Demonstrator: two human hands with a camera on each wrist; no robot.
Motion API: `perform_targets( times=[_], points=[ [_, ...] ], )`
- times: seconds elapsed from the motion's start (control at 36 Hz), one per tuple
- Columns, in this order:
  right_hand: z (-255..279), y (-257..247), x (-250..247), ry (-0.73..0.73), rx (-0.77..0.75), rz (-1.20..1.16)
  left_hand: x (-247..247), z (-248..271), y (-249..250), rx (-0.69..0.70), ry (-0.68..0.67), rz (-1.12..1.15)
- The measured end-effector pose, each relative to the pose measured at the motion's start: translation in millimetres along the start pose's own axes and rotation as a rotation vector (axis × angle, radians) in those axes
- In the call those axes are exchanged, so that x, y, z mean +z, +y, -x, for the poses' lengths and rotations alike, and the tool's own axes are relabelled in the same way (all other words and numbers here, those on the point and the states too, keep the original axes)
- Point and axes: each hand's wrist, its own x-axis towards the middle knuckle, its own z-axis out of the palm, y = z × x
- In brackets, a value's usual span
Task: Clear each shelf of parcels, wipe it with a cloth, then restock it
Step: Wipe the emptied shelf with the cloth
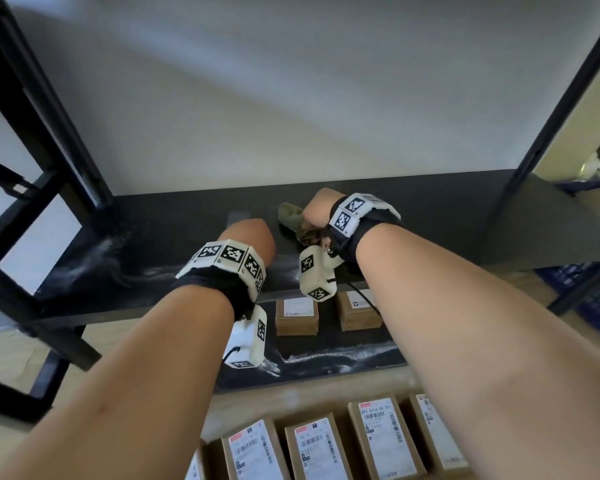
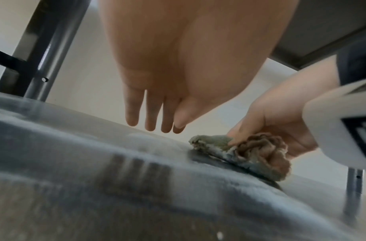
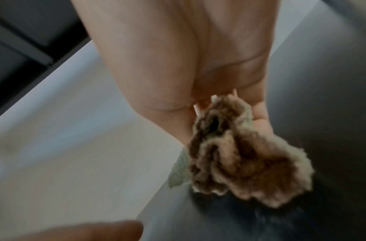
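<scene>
While the fingers (image 2: 235,138) of the right hand (image 2: 281,120) curled round a crumpled, fuzzy green-and-brown cloth (image 2: 250,153) and pressed it onto the dark, dust-streaked shelf board (image 1: 174,223), the left hand (image 2: 157,81) hung just above the same board with its fingers (image 2: 132,114) straight, close together and holding nothing. The cloth sat near the middle of the shelf towards the back wall, just beside the left hand. Below, two small brown cardboard parcels (image 1: 297,317) stood on a lower dark board, and more labelled brown cardboard boxes (image 1: 319,448) lay in a row on the floor in front.
</scene>
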Motion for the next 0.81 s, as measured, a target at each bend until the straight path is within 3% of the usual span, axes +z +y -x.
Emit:
perform_targets(
  times=[0.11, 0.17, 0.22, 0.28, 0.39, 0.47, 0.58, 0.81],
  points=[
    [-10.2, 15.9, -11.1, 0.055, 0.010, -0.070, -4.2, -1.9, -4.5, -0.010, 0.091, 0.052],
    [-8.8, 26.9, -21.0, 0.155, 0.111, -0.213, -5.7, -2.8, -6.6, -0.006, 0.135, 0.061],
    [-15.6, 39.1, -26.4, 0.201, 0.177, -0.170, -8.6, -4.9, -7.5, -0.003, 0.164, 0.070],
    [-23.5, 46.4, -27.4, 0.140, 0.189, -0.115, -12.8, -8.5, -8.3, -0.007, 0.174, 0.067],
    [-31.1, 47.0, -23.4, 0.116, 0.147, -0.355, -18.5, -17.2, -11.4, -0.029, 0.174, 0.057],
    [-48.2, 24.0, -20.5, 0.048, 0.149, -0.148, -19.8, -23.5, -12.9, -0.049, 0.159, 0.037],
    [-62.7, 2.1, -7.9, 0.120, 0.065, -0.108, -20.7, -30.2, -14.2, -0.059, 0.139, 0.025],
    [-60.6, 2.8, -1.3, 0.041, 0.002, -0.429, -25.2, -31.2, -10.7, -0.064, 0.099, 0.013]
  ],
)
